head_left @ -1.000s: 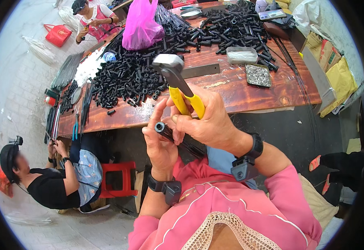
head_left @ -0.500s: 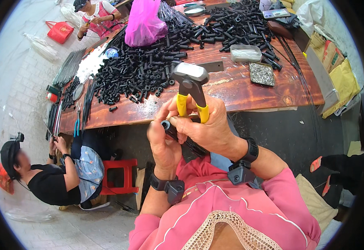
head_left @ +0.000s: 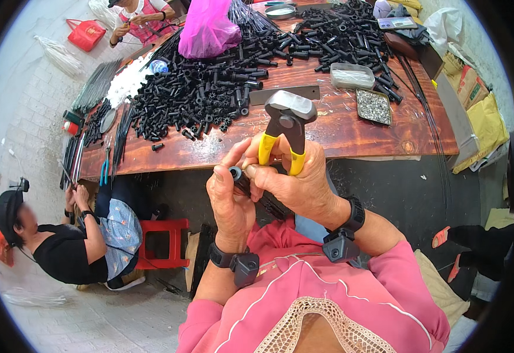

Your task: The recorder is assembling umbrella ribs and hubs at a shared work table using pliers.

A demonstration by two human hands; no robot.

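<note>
End-cutting pliers with yellow handles [head_left: 297,160] and a dark, broad head rest in my right hand [head_left: 301,185], jaws pointing toward the table. That hand's fingers wrap the handles, while its thumb reaches across to a black tubular part [head_left: 236,173]. My left hand [head_left: 229,206] is closed around this part, its hollow round end facing up beside the thumb. Below the hands, thin black strands [head_left: 273,207] hang toward my lap, partly hidden. Whether my thumb pinches something small at the tube's end is too small to make out.
Piles of black tubular parts [head_left: 204,88] cover the wooden table [head_left: 351,135]. On it are a pink bag [head_left: 210,32], a clear box [head_left: 351,76], a tray of small metal pieces [head_left: 373,107] and blue-handled pliers [head_left: 105,170]. A co-worker [head_left: 63,247] sits left by a red stool [head_left: 169,244].
The pliers' head has shifted slightly right in the picture. Both hands keep their hold. The whole view has turned a little.
</note>
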